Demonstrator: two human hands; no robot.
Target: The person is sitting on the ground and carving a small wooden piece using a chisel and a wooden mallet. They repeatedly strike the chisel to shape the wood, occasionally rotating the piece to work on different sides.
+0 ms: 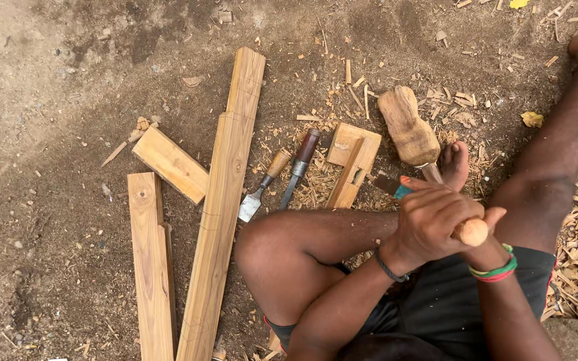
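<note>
Wooden mallet [409, 132]: head resting on the dirt ground [55, 80] by my foot, handle clamped in my left grip [429, 224] and right grip [486, 234], stacked together. Two chisels [282, 177] lying left of it, beside a notched block [352, 160]. Planks [219, 214] far left.

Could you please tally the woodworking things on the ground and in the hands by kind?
Long wooden boards: 2
Short wooden pieces: 2
Chisels on the ground: 2
Wooden mallets: 1, its handle held in both hands, left hand, right hand
Total: 7
</note>
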